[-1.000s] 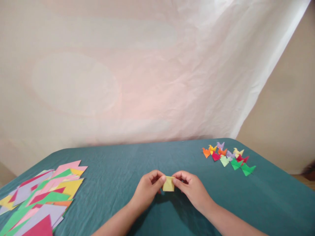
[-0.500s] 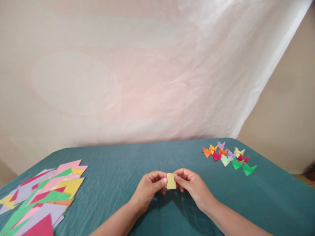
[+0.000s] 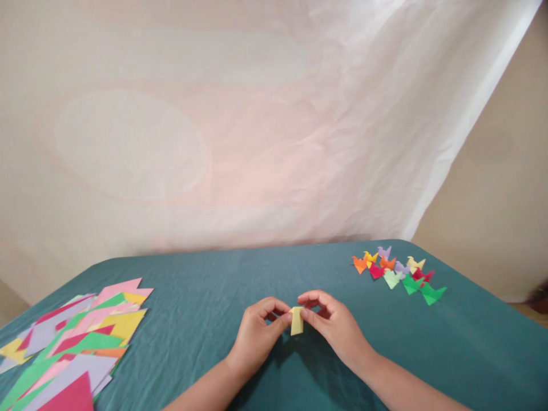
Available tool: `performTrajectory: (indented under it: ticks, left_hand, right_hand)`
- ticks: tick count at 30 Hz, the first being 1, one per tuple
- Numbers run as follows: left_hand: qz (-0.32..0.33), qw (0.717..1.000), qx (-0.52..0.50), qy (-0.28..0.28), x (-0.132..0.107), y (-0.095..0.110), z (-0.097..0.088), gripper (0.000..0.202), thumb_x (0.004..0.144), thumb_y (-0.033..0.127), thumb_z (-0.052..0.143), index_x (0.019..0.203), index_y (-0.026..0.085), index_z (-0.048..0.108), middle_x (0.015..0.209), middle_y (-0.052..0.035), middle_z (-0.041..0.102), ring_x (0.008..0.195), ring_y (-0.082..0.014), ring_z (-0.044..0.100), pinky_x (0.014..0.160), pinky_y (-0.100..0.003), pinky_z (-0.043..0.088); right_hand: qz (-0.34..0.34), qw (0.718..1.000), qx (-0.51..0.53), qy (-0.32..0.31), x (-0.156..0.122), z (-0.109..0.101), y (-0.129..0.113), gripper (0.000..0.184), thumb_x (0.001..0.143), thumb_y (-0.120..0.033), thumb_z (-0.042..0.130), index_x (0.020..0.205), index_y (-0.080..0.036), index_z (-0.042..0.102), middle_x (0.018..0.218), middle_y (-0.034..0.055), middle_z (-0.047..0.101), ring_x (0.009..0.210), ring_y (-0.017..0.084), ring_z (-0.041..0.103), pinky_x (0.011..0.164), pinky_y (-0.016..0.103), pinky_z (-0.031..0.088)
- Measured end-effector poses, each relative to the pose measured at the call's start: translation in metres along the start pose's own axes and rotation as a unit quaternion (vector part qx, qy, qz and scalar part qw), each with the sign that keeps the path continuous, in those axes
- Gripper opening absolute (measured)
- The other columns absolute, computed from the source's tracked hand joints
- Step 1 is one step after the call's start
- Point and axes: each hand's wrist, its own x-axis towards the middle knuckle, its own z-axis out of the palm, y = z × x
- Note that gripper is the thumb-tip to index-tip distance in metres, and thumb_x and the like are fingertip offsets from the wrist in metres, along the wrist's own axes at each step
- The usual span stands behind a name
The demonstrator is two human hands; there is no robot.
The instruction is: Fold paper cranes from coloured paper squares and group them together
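A small folded piece of yellow paper [image 3: 297, 321] is held upright just above the teal tablecloth [image 3: 205, 297], near its front middle. My left hand [image 3: 258, 334] pinches the paper's left edge with thumb and fingertips. My right hand [image 3: 331, 325] pinches its top and right edge, fingers curled over it. Both hands are closed on the paper, which now looks like a narrow strip.
A loose spread of coloured paper sheets [image 3: 72, 342] lies at the front left. Several small folded paper figures [image 3: 398, 274] in orange, red, green, purple and yellow cluster at the back right. A crumpled white backdrop [image 3: 240, 125] hangs behind the table.
The yellow paper has gone from a near-square to a narrower strip as both hands turned and folded it. The hands stayed at the same spot.
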Motion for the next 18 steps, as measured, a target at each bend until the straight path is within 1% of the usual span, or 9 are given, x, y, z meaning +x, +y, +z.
performTrajectory:
  ticks: [2,3,6,9,14,18]
  left_hand:
    - [0.067,0.994,0.087,0.023,-0.003,0.004,-0.001,0.012,0.083,0.022,0.058,0.077,0.018,0.067,0.073,-0.0015,0.065,0.069,-0.0138,0.058,0.067,-0.024,0.044]
    - [0.097,0.988,0.114,0.032,-0.004,0.005,-0.001,0.012,0.084,0.020,0.057,0.078,0.019,0.067,0.074,-0.0014,0.065,0.070,-0.0138,0.058,0.068,-0.024,0.044]
    - [0.157,0.976,0.147,0.048,-0.006,0.008,-0.002,0.013,0.086,0.019,0.054,0.080,0.019,0.065,0.075,-0.0022,0.064,0.071,-0.0141,0.058,0.069,-0.023,0.044]
    - [0.175,0.969,0.169,0.040,-0.008,0.009,-0.002,0.013,0.087,0.020,0.054,0.080,0.020,0.064,0.076,-0.0034,0.064,0.072,-0.0151,0.058,0.069,-0.024,0.044]
    - [0.180,0.964,0.193,0.036,-0.009,0.009,-0.001,0.015,0.089,0.022,0.052,0.080,0.021,0.064,0.077,-0.0048,0.064,0.072,-0.0163,0.058,0.070,-0.026,0.043]
    - [0.181,0.963,0.196,0.033,-0.010,0.010,-0.002,0.014,0.089,0.022,0.053,0.081,0.020,0.064,0.078,-0.0051,0.064,0.074,-0.0165,0.058,0.071,-0.026,0.043]
  right_hand:
    - [-0.045,0.998,-0.045,0.018,-0.002,0.000,-0.006,0.014,0.081,-0.027,0.063,0.094,-0.022,0.064,0.098,0.0031,0.063,0.084,0.017,0.060,0.067,0.025,0.046]
    - [-0.060,0.996,-0.057,0.023,-0.002,0.000,-0.009,0.012,0.082,-0.026,0.062,0.093,-0.022,0.065,0.099,0.0033,0.063,0.084,0.017,0.060,0.068,0.025,0.046]
    - [-0.076,0.994,-0.076,0.022,-0.004,0.001,-0.012,0.009,0.082,-0.025,0.061,0.090,-0.022,0.065,0.096,0.0034,0.063,0.082,0.017,0.060,0.066,0.025,0.047]
    - [-0.074,0.993,-0.086,0.018,-0.004,0.001,-0.012,0.007,0.082,-0.026,0.062,0.087,-0.022,0.064,0.092,0.0034,0.064,0.082,0.017,0.060,0.067,0.026,0.047]
    - [-0.066,0.993,-0.092,0.025,-0.005,0.002,-0.012,0.007,0.082,-0.028,0.063,0.084,-0.022,0.061,0.089,0.0031,0.064,0.083,0.018,0.059,0.068,0.026,0.046]
    - [-0.074,0.992,-0.097,0.015,-0.006,0.002,-0.013,0.009,0.080,-0.029,0.065,0.084,-0.022,0.060,0.087,0.0021,0.063,0.080,0.018,0.059,0.067,0.025,0.045]
